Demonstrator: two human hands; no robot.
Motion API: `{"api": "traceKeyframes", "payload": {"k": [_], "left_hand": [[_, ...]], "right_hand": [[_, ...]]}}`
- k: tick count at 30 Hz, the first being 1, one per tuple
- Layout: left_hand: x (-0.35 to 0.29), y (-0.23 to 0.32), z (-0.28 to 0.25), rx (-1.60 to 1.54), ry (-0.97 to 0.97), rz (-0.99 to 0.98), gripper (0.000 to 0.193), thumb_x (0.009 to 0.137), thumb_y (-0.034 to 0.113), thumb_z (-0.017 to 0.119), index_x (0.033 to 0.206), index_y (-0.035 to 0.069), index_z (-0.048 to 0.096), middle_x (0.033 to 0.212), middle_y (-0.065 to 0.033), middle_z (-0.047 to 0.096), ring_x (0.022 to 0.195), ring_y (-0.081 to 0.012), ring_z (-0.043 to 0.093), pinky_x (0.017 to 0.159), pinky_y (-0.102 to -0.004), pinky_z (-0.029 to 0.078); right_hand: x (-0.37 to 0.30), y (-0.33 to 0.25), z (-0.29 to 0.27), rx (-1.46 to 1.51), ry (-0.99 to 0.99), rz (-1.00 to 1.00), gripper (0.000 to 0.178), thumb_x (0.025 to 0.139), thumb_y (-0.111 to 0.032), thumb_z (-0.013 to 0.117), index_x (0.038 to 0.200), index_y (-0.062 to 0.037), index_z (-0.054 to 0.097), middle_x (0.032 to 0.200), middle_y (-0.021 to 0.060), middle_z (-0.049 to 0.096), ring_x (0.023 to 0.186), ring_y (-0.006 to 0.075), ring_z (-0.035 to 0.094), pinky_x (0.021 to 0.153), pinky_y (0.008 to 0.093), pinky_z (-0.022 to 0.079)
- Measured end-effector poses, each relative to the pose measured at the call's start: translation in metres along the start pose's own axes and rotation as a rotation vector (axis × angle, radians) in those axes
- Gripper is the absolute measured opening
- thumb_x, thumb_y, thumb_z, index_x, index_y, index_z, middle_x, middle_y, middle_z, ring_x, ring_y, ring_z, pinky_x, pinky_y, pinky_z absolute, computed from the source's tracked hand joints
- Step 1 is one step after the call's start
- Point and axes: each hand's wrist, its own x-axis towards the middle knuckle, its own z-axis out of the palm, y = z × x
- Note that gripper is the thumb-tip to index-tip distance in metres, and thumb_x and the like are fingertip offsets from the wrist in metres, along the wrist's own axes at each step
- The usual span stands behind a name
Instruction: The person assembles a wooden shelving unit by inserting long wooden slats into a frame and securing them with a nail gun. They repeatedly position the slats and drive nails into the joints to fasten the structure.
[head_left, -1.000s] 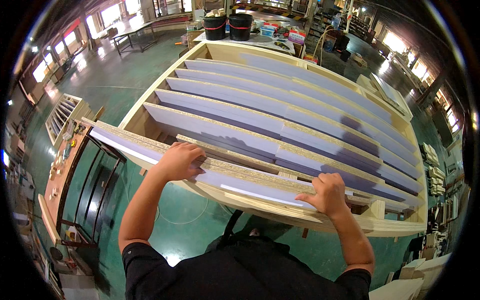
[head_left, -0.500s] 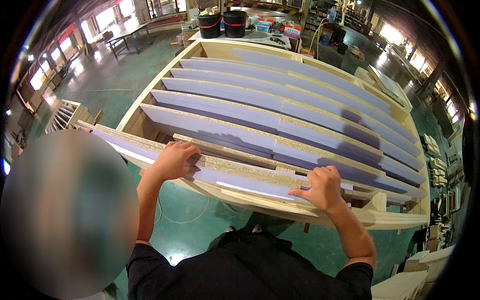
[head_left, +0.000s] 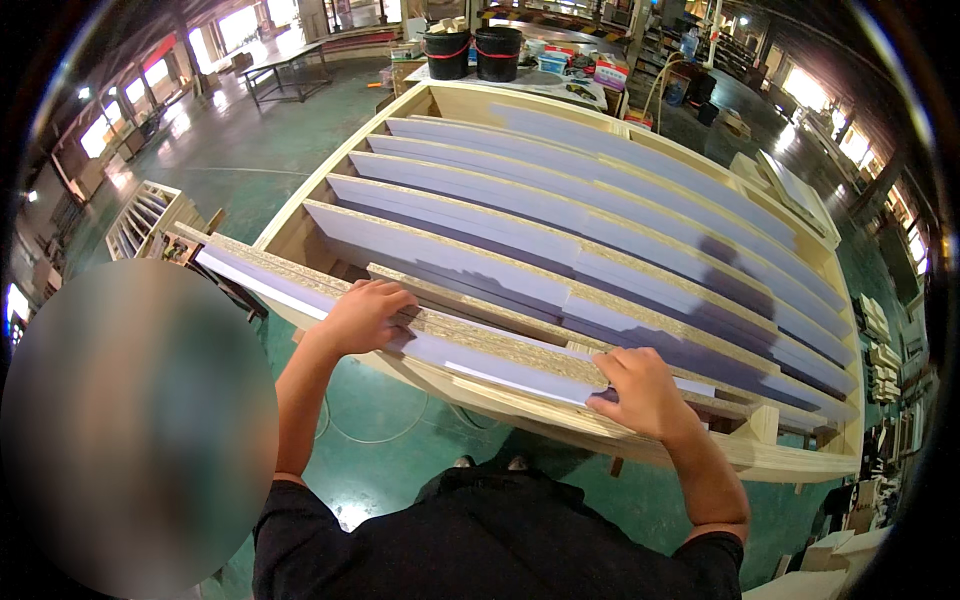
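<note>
Several long particleboard strips [head_left: 505,350] with pale lilac faces lie together along the near side of a large wooden frame [head_left: 850,400]. Over their left-middle part, my left hand [head_left: 368,315] is closed, fingers curled across the top edges. My right hand [head_left: 642,392] grips the strips near their right end, thumb on the near face and fingers over the top. Inside the frame, rows of similar lilac-faced slats [head_left: 450,245] stand on edge, roughly parallel. The strips' left end sticks out past the frame's left side.
Two black buckets [head_left: 498,55] stand on a cluttered table behind the frame. A small slatted wooden frame [head_left: 150,215] is at the left. Pale panels [head_left: 790,185] rest at the far right corner. A hose [head_left: 375,440] lies on the green floor. A blurred oval hides the lower left.
My right hand has shifted left along the strips, its fingers now curled over them near their end. My left hand keeps its hold. The whole view has swung slightly left.
</note>
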Motion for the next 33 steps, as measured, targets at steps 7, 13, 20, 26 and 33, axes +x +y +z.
{"api": "traceKeyframes", "payload": {"k": [7, 13, 20, 26, 33], "left_hand": [[0.003, -0.019, 0.018, -0.017, -0.006, 0.021, 0.052, 0.077, 0.017, 0.077, 0.127, 0.010, 0.064, 0.122, -0.0145, 0.066, 0.121, -0.0360, 0.060, 0.106, -0.0494, 0.045], [0.001, -0.022, 0.011, -0.094, -0.022, 0.142, 0.050, 0.078, 0.021, 0.081, 0.122, 0.007, 0.063, 0.113, -0.0144, 0.067, 0.110, -0.0374, 0.065, 0.098, -0.0510, 0.049], [-0.032, -0.084, -0.029, 0.055, 0.046, 0.218, 0.074, 0.079, 0.042, 0.082, 0.141, 0.013, 0.054, 0.123, -0.0125, 0.064, 0.122, -0.0341, 0.059, 0.110, -0.0542, 0.039], [-0.102, -0.245, -0.100, 0.110, -0.153, -0.291, 0.085, 0.069, 0.053, 0.088, 0.141, 0.021, 0.058, 0.130, -0.0084, 0.064, 0.132, -0.0342, 0.055, 0.119, -0.0646, 0.026], [-0.126, -0.320, -0.094, 0.063, -0.111, -0.251, 0.070, 0.064, 0.040, 0.091, 0.126, 0.017, 0.066, 0.121, -0.0054, 0.066, 0.126, -0.0311, 0.058, 0.120, -0.0662, 0.025]], "right_hand": [[0.022, -0.003, 0.016, -0.125, -0.048, -0.014, 0.046, 0.072, -0.042, 0.086, 0.094, -0.0059, 0.068, 0.087, 0.0120, 0.067, 0.085, 0.0332, 0.064, 0.087, 0.0490, 0.046], [0.071, -0.051, 0.015, -0.223, -0.115, 0.081, 0.049, 0.064, -0.045, 0.089, 0.079, -0.0056, 0.064, 0.079, 0.0115, 0.065, 0.078, 0.0337, 0.062, 0.082, 0.0468, 0.044], [0.148, -0.106, 0.036, -0.179, -0.119, 0.116, 0.047, 0.062, -0.039, 0.090, 0.080, -0.0056, 0.063, 0.079, 0.0119, 0.064, 0.079, 0.0350, 0.062, 0.078, 0.0451, 0.045], [0.188, -0.131, 0.048, -0.083, -0.104, 0.150, 0.045, 0.061, -0.032, 0.092, 0.080, -0.0041, 0.062, 0.078, 0.0127, 0.063, 0.078, 0.0374, 0.062, 0.071, 0.0459, 0.045], [0.207, -0.141, 0.044, -0.169, -0.303, 0.265, 0.057, 0.066, -0.053, 0.088, 0.079, -0.0031, 0.064, 0.073, 0.0127, 0.062, 0.067, 0.0370, 0.059, 0.072, 0.0454, 0.047]]}}
